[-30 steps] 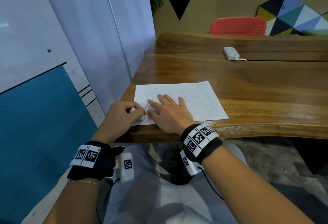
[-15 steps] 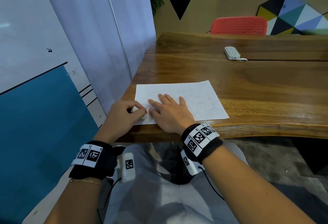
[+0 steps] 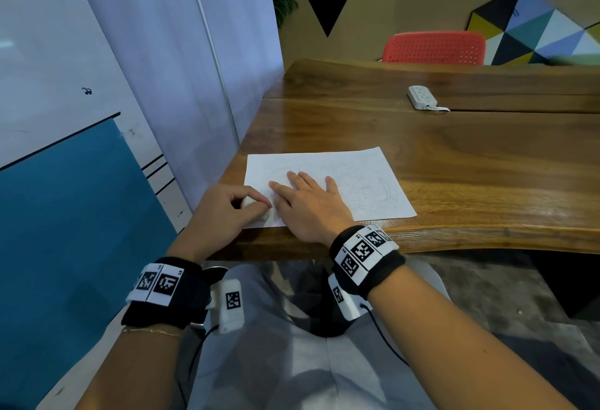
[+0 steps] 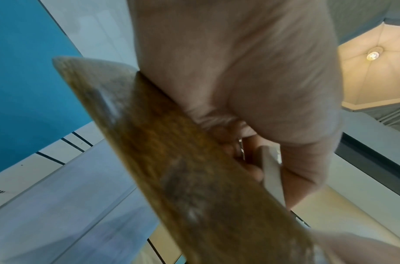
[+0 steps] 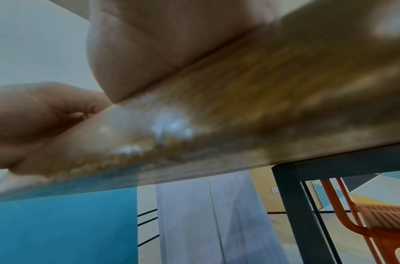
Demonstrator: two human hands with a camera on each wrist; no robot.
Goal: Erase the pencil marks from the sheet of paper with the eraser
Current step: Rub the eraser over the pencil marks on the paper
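Note:
A white sheet of paper (image 3: 363,179) with faint pencil scribbles lies near the front left corner of the wooden table (image 3: 487,166). My left hand (image 3: 256,205) pinches a small white eraser (image 3: 249,201) between thumb and fingers and holds it down on the sheet's near left corner. In the left wrist view the eraser (image 4: 272,171) shows as a pale slab under the curled fingers. My right hand (image 3: 305,195) lies flat on the paper just right of the eraser, fingers straight. Its palm heel (image 5: 160,44) rests at the table edge.
A white power strip (image 3: 422,97) lies at the back of the table and a red chair (image 3: 433,47) stands behind it. A pale partition (image 3: 162,69) runs close along the table's left side. A dark table leg (image 5: 296,205) stands below.
My left hand has shifted slightly with the eraser over the paper's near left corner. The right hand has stayed flat in place.

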